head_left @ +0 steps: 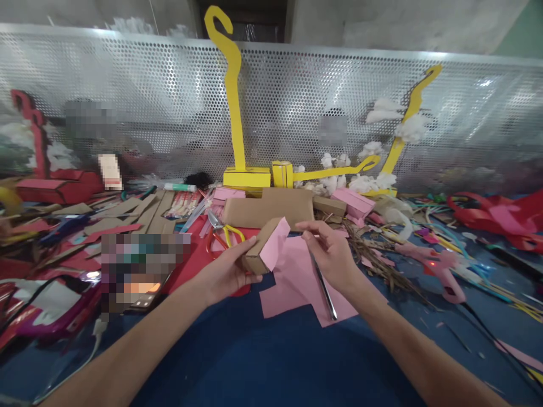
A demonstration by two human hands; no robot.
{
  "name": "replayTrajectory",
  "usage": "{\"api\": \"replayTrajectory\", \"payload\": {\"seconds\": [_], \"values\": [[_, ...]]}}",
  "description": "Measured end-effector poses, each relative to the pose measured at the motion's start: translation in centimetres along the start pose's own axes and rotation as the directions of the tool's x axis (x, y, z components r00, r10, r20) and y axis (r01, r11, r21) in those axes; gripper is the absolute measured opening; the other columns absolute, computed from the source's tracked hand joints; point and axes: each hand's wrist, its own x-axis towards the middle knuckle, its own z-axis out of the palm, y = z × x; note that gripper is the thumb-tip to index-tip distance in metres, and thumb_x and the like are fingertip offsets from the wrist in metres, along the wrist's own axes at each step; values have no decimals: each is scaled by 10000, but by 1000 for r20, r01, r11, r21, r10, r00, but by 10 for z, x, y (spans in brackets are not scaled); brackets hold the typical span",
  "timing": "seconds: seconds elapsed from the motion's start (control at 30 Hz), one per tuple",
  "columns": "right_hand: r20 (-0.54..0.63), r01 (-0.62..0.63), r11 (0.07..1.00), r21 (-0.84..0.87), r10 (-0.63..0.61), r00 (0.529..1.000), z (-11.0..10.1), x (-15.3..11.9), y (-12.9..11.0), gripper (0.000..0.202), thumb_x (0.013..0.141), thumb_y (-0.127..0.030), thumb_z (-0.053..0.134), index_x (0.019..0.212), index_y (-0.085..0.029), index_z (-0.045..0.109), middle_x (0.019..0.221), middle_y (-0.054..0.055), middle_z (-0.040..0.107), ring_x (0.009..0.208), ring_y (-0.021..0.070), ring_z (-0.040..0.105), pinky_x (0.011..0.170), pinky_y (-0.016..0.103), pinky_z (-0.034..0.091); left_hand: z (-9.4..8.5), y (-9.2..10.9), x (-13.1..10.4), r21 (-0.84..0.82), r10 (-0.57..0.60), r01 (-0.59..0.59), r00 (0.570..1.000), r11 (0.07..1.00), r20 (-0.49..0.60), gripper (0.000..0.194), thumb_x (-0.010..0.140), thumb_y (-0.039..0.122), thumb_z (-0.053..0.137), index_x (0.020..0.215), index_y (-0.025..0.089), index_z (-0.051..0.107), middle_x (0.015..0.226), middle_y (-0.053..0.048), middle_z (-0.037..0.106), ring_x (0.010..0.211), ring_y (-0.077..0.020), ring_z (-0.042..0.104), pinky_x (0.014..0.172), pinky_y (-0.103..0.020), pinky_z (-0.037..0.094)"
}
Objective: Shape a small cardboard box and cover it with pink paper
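A small cardboard box (257,255) is gripped in my left hand (229,265), fingers beneath it and thumb at its side. Pink paper (275,243) covers the box's right-hand face. To the right, my right hand (326,249) hovers with thumb and fingertips close together; whether anything small is between them I cannot make out. Below my right hand lies a cut pink sheet (292,282) on the blue table, with a dark pen (326,294) resting across it. Scissors with red and yellow handles (229,233) lie just behind my left hand.
A pink glue gun (436,268) with a lit red light lies right, its cord trailing forward. Yellow hook-topped pieces (235,107) stand behind on yellow bases. Brown twigs (377,260), cardboard strips (123,209) and red ribbon (500,217) surround the work area. A perforated metal panel (280,113) spans the back.
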Motion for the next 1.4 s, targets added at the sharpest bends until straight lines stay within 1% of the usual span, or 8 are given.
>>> {"api": "replayTrajectory", "payload": {"seconds": [0.1,0.17,0.3,0.37,0.53,0.73,0.93,1.4], "values": [[102,177,984,-32,-172,980,3,-5,-14,163,1009,-264,588,1081,-259,734,1127,63,707,1079,221,648,937,377,506,2,0,-1,41,-38,40,999,998,-33,317,918,341,716,1137,112,723,865,-86,722,650,-155,658,519,-240,548],[150,267,962,-49,-257,955,6,-9,-21,162,995,-230,618,1090,-270,743,1143,61,690,1114,216,631,968,378,501,4,-1,-3,64,-46,45,999,997,13,304,913,319,719,1151,131,721,842,-63,715,617,-138,638,500,-230,527],[223,356,934,-41,-338,914,13,-16,-27,178,974,-220,658,1132,-261,728,1193,80,659,1156,231,610,991,415,504,5,-5,-5,99,-58,42,986,994,156,402,909,331,718,1295,237,662,848,-19,712,599,-127,618,510,-240,519],[251,378,925,-31,-358,899,16,-17,-28,162,969,-207,662,1111,-255,723,1196,84,659,1163,241,607,999,443,500,5,-7,-5,116,-72,52,982,992,176,390,897,367,721,1261,237,669,840,-15,711,599,-134,617,523,-253,525],[279,401,916,12,-388,878,16,-18,-30,118,953,-163,669,1018,-254,706,1175,76,670,1150,243,615,990,463,497,5,-10,-5,151,-103,82,985,985,137,318,807,417,786,1006,193,681,783,-7,695,592,-142,616,548,-259,528],[273,401,916,19,-390,879,19,-19,-33,110,960,-139,648,910,-237,661,1110,55,674,1100,222,618,963,428,492,8,-10,-5,170,-115,92,984,981,135,347,764,450,811,946,204,646,767,9,686,594,-139,610,555,-253,513],[221,419,907,-28,-403,888,22,-22,-38,92,954,-159,667,904,-236,660,1090,50,702,1061,223,627,926,424,490,7,-11,-5,181,-109,78,980,980,165,294,792,451,768,869,193,648,736,10,675,597,-127,599,585,-242,507],[166,365,930,-46,-353,921,26,-26,-40,97,937,-150,675,886,-233,679,1039,44,687,1039,218,629,912,406,501,5,-15,-3,116,-119,104,985,988,129,232,835,365,734,976,189,680,742,1,685,589,-140,613,563,-249,514]]}}
